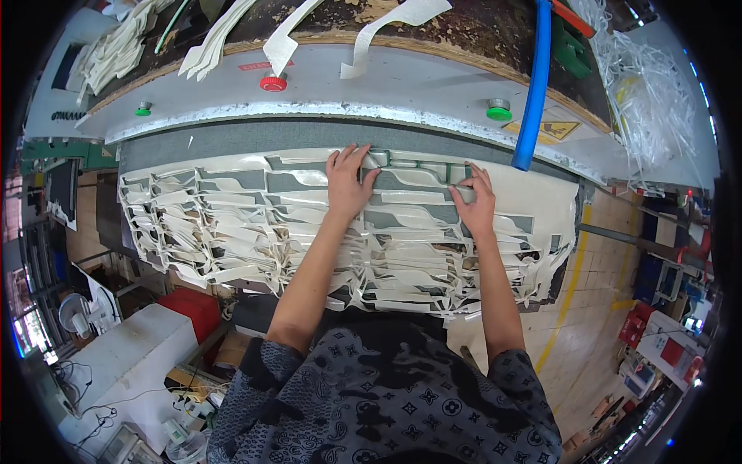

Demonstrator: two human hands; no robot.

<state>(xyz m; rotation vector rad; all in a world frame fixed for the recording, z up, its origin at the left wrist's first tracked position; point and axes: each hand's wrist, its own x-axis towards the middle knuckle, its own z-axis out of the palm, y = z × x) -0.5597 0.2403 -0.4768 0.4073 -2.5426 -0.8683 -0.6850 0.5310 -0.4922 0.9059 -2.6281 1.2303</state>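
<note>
A narrow metal cutting die (417, 164) with green edges lies on a cream sheet (533, 185) near the far edge of the grey cutting bed. My left hand (350, 182) grips its left end, thumb and fingers bent around it. At the other end, my right hand (474, 199) holds the die between thumb and fingers. Long, curved openings run through much of the sheet, leaving a web of thin cream scrap (232, 224) nearer to me. Parts of the die are hidden under my fingers.
Beyond the bed rises a grey machine front with a red button (273, 83) and green buttons (498, 110). Cut cream strips (394, 27) hang over the worn wooden shelf above. A blue tube (533, 93) hangs down at right, near a bundle of clear strips (649, 100).
</note>
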